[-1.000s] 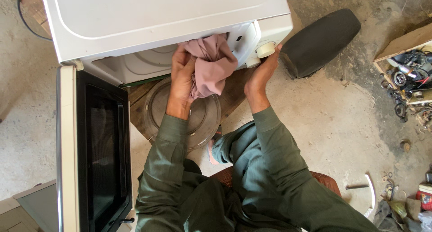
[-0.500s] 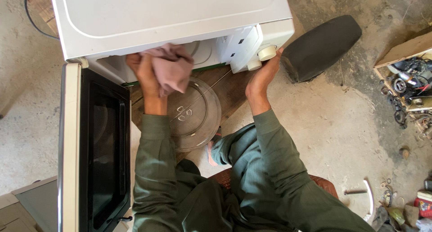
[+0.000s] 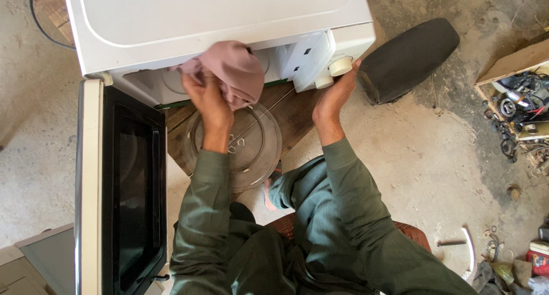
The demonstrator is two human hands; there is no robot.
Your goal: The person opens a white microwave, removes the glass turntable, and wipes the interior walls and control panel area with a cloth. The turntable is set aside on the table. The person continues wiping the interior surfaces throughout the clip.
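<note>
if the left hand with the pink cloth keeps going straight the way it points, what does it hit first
Most likely the inside of the white microwave. The left hand points up into its open front, pink cloth bunched at the opening. The cloth hides what lies just behind, so depth is unclear.

Pink cloth (image 3: 231, 72) – soft, dusty-rose, bunched into a loose wad, folds hanging at its lower edge. It's gripped from below by the left hand (image 3: 207, 98) and pressed at the front opening of the white microwave (image 3: 217, 26), upper left part of the cavity mouth. Microwave: boxy white casing w/ a rounded embossed panel on top, seen from above; door (image 3: 123, 186) swung fully open to the left, dark window facing in. Control panel at the right front w/ two round white knobs (image 3: 340, 66) – right hand (image 3: 337, 95) rests against that corner, fingertips touching the upper knob.
</note>
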